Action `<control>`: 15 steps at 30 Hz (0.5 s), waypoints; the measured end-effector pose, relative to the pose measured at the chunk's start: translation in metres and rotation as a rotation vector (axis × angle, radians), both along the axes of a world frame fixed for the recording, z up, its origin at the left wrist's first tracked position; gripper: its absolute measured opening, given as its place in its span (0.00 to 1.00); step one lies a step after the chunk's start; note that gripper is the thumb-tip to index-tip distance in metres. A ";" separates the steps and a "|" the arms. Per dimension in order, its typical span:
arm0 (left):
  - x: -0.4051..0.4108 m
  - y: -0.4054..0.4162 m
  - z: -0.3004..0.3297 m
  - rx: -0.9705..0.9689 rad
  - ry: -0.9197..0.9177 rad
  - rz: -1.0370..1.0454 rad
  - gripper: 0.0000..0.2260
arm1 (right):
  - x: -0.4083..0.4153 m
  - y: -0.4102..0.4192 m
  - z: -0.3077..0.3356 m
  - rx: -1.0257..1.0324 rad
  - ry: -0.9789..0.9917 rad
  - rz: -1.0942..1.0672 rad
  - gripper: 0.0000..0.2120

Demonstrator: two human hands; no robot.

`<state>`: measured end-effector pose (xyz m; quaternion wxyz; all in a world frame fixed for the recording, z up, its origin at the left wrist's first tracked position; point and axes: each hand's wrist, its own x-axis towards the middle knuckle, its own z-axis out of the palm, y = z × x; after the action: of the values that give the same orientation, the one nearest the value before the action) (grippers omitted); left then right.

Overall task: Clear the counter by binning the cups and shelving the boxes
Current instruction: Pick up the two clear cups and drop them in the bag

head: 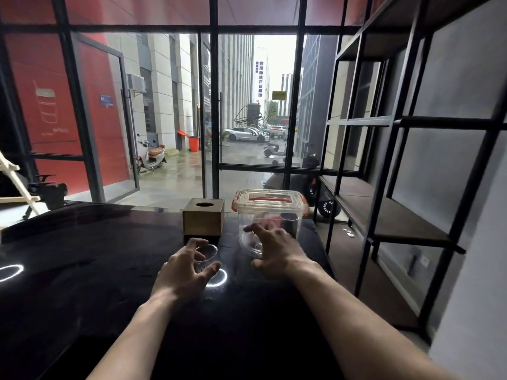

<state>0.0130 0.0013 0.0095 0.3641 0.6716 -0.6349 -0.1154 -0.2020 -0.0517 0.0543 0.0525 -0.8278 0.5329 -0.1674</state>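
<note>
A small clear cup (206,256) stands on the dark glossy counter (82,270). My left hand (186,272) curls around it, fingers spread, thumb and fingers close to its sides; contact is unclear. A second clear cup (251,244) lies tipped on its side in front of a clear plastic box (270,215) with an orange-clipped lid. My right hand (274,249) hovers over that cup with fingers apart, partly hiding it. A brown wooden box (203,219) with a round hole on top sits just behind the left cup.
A black metal shelf unit (384,215) with dark boards stands to the right of the counter. Behind the counter is a glass wall and door onto a street. A wooden frame (16,187) leans at the far left.
</note>
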 end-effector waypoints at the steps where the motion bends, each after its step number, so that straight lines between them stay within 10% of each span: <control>1: -0.006 -0.003 0.003 -0.007 -0.001 -0.015 0.26 | -0.007 0.002 0.006 -0.012 -0.011 -0.014 0.38; 15: -0.202 -0.013 0.033 -0.119 0.015 -0.264 0.24 | -0.218 0.051 0.035 -0.106 -0.059 -0.284 0.35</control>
<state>-0.1889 -0.0118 0.0422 0.3895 0.5585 -0.7208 -0.1295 -0.4196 -0.0011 0.0890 0.0003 -0.7403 0.6334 -0.2252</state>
